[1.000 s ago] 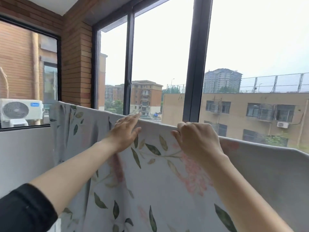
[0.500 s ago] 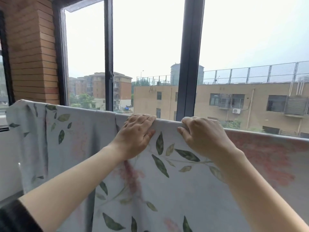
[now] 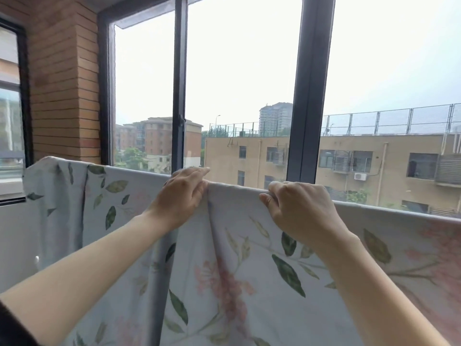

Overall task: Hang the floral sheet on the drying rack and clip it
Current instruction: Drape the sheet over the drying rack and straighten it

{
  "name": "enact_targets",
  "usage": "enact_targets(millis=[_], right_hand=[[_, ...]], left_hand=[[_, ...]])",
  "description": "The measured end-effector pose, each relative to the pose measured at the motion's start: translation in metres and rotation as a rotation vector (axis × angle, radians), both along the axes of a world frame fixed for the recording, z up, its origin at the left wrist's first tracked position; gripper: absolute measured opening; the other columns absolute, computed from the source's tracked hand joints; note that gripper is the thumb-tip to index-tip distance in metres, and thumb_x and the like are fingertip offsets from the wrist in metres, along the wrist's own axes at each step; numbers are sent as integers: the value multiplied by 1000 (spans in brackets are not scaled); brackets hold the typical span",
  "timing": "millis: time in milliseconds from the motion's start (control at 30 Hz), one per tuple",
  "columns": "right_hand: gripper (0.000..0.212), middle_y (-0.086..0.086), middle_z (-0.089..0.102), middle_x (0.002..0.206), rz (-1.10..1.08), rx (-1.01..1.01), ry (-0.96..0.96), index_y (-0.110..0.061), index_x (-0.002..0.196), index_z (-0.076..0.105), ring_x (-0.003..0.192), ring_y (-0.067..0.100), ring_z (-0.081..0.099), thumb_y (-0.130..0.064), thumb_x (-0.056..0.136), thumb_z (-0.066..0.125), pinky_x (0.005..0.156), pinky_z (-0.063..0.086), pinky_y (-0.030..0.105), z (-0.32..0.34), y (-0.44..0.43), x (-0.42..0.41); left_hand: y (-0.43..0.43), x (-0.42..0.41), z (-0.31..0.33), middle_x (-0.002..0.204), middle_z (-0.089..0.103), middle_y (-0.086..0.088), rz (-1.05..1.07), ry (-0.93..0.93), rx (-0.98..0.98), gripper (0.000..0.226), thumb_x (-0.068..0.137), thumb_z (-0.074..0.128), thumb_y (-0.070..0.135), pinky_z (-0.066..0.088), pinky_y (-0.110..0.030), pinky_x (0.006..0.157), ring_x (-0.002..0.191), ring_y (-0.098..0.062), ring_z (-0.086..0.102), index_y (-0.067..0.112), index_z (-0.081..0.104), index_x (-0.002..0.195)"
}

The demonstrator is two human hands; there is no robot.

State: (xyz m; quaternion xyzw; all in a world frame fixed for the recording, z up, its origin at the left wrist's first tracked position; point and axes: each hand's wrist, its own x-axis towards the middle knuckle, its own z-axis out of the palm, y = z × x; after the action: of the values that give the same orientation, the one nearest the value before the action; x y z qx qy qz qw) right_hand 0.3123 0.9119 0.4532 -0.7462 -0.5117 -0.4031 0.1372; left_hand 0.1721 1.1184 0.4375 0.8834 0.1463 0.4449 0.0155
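The floral sheet (image 3: pixel 239 258), pale with green leaves and pink flowers, hangs over a rail of the drying rack that stays hidden under the cloth. Its top fold runs from the left edge down to the right. My left hand (image 3: pixel 182 196) lies over the top fold, fingers reaching across it, and a vertical crease drops from under it. My right hand (image 3: pixel 296 208) grips the top fold a little to the right, fingers curled over the cloth and thumb pinching the near side. No clip is in view.
Tall windows with dark frames (image 3: pixel 309 91) stand right behind the sheet. A brick pillar (image 3: pixel 62 83) fills the left corner, with another window (image 3: pixel 12 108) beside it. A white wall (image 3: pixel 15 240) lies low at the left.
My hands have stayed on the top fold while the cloth bunched into a crease under the left hand. The view has shifted a little to the left.
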Motion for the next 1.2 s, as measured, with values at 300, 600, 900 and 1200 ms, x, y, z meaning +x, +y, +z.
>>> enact_targets(millis=[300,600,900,1200], right_hand=[[27,-9,64,79,-24,29,196,-22,89,64,68,10,56,-43,96,48,65,47,31,5,-25,-8],[29,2,72,97,-381,323,329,-14,100,69,90,23,64,-30,100,45,78,51,35,-1,-138,4],[41,-13,64,91,-361,371,258,-24,101,70,86,14,53,-43,94,35,78,33,29,-18,-144,23],[30,-7,69,89,-374,267,224,-23,90,69,80,16,60,-40,98,46,80,46,34,-10,-127,7]], left_hand=[[-10,27,24,100,68,1,-367,98,132,30,92,49,29,48,-35,89,95,-20,61,13,71,105],[-79,80,31,84,65,14,-759,62,5,7,81,74,21,51,-18,74,79,-1,62,19,77,87],[-87,90,40,76,58,14,-678,-156,166,5,82,72,11,43,-17,66,67,-8,57,16,70,79],[-56,84,29,67,55,18,-644,149,268,16,81,69,41,41,-19,52,59,2,53,28,60,80]])
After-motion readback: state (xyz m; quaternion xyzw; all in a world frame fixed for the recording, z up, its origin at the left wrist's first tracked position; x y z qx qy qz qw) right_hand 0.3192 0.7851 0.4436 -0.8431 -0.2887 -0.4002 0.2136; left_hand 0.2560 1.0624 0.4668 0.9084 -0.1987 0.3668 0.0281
